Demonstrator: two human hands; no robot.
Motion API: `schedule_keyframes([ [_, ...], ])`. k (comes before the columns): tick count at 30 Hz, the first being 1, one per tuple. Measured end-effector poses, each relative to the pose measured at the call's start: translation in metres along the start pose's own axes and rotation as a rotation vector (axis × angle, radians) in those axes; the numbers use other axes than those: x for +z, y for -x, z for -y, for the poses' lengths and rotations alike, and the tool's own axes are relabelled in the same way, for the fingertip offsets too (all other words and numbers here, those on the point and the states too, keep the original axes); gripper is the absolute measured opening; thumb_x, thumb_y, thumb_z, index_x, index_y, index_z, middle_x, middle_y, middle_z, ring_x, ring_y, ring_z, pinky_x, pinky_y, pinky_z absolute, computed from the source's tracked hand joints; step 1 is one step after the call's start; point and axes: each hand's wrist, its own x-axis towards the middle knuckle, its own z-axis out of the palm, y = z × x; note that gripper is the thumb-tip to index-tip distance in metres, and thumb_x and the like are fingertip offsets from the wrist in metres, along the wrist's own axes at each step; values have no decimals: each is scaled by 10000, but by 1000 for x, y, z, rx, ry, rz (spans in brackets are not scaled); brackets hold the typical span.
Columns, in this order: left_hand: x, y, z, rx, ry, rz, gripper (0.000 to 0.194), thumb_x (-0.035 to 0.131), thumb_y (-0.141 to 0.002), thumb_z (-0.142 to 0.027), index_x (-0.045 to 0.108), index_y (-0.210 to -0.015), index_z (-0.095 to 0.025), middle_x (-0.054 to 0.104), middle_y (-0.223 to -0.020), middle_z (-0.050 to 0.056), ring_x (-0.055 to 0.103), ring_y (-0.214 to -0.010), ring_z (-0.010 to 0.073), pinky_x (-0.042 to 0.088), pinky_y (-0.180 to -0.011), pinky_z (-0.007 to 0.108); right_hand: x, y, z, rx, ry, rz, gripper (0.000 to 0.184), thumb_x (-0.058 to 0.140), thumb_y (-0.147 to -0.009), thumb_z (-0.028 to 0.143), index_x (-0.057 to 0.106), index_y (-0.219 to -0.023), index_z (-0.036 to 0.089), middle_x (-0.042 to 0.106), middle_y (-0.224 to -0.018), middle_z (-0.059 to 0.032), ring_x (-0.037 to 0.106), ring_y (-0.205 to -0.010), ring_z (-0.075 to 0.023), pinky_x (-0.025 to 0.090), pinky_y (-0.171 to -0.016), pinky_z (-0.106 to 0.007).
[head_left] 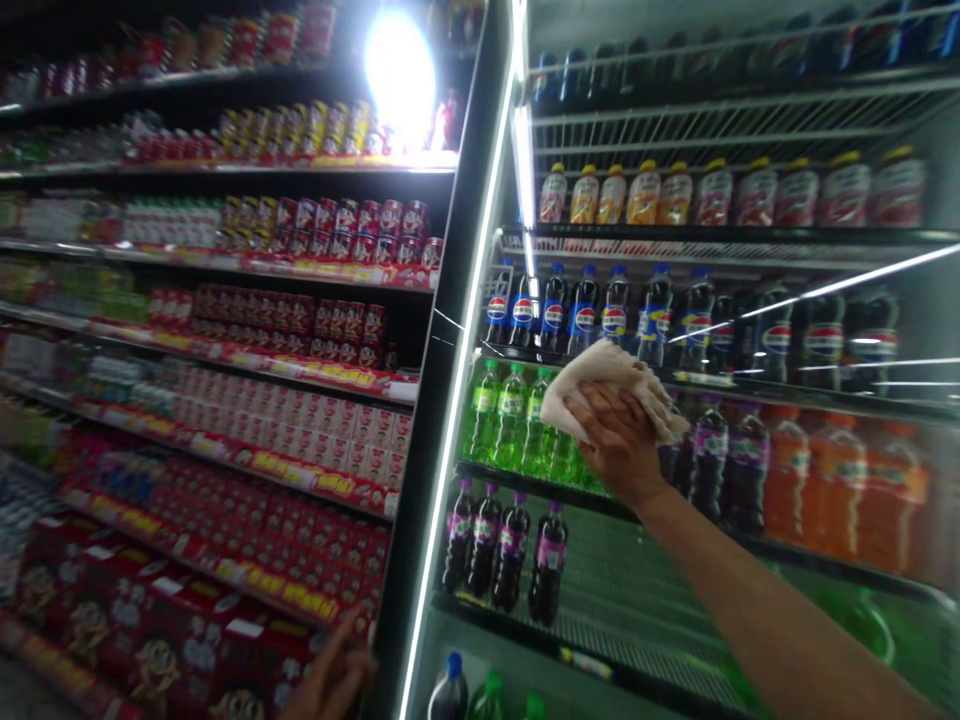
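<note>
The folded cream cloth [609, 362] lay right of centre, its long axis sloping slightly down rightward, under the right hand's [619, 435] loosely curled fingers, well up and right from the blurred, half-open left hand [337, 668], which held nothing visible.

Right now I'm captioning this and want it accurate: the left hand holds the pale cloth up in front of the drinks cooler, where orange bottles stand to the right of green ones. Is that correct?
Not quite: the head view shows the right hand, not the left hand, holding the pale cloth there. Orange bottles do stand to the right of green ones.
</note>
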Motion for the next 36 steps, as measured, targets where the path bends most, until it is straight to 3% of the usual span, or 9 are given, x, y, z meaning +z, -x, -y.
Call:
schedule_keyframes([
  [3,-28,-38,-58,208,85,-148,981,545,-895,-627,123,-1644,-154,718,-1061,70,667,-1138,295,453,-1166,534,-10,13,-9,20,9,12,544,746,-853,158,607,-1376,212,598,-1485,-92,534,-1380,-279,257,-1258,-420],
  [5,-40,-51,-105,391,189,-226,1021,614,-860,-540,113,-1637,-107,693,-919,26,683,-977,258,494,-1102,523,-14,22,-14,26,4,18,538,743,-850,152,613,-1369,208,603,-1477,-98,538,-1378,-288,265,-1257,-426],
  [7,-43,-51,-146,466,256,-238,1023,655,-839,-493,134,-1637,-123,692,-873,0,691,-898,227,540,-1022,478,-17,29,-17,26,0,31,542,738,-848,147,613,-1372,207,602,-1477,-103,539,-1379,-294,267,-1257,-433],
  [10,-33,-35,-175,556,316,-193,984,685,-833,-444,187,-1624,-135,698,-861,-9,685,-846,198,562,-930,417,-21,38,-22,29,-1,43,537,735,-851,156,614,-1372,202,600,-1477,-112,540,-1378,-297,265,-1259,-438],
  [17,-5,-8,-164,544,319,6,842,632,-903,-445,230,-1604,-208,681,-887,-5,637,-844,181,506,-877,394,-28,50,-30,40,-31,54,470,699,-888,174,621,-1351,197,604,-1470,-121,544,-1376,-301,275,-1262,-451],
  [27,5,12,-159,487,229,118,843,591,-906,-497,220,-1593,-177,664,-886,18,616,-857,205,477,-960,466,-35,56,-32,56,-39,64,446,659,-912,159,623,-1355,196,607,-1467,-117,554,-1371,-306,279,-1265,-455],
  [33,15,25,-110,459,113,232,606,521,-958,-524,454,-1519,-303,686,-996,56,636,-911,228,521,-961,475,-34,57,-32,57,-64,59,453,619,-932,165,608,-1384,208,605,-1467,-121,548,-1377,-304,301,-1260,-467],
  [34,17,30,-100,459,52,280,558,500,-967,-539,502,-1489,-342,700,-1029,66,649,-949,246,518,-992,499,-33,58,-32,57,-75,48,457,600,-945,172,597,-1400,212,603,-1468,-123,547,-1378,-303,307,-1257,-471],
  [36,21,40,-83,463,-131,493,464,495,-974,-569,583,-1408,-429,716,-1118,72,660,-1067,283,522,-1037,532,-31,60,-36,55,-90,25,494,559,-970,187,555,-1461,239,600,-1474,-113,545,-1381,-300,315,-1251,-480],
])
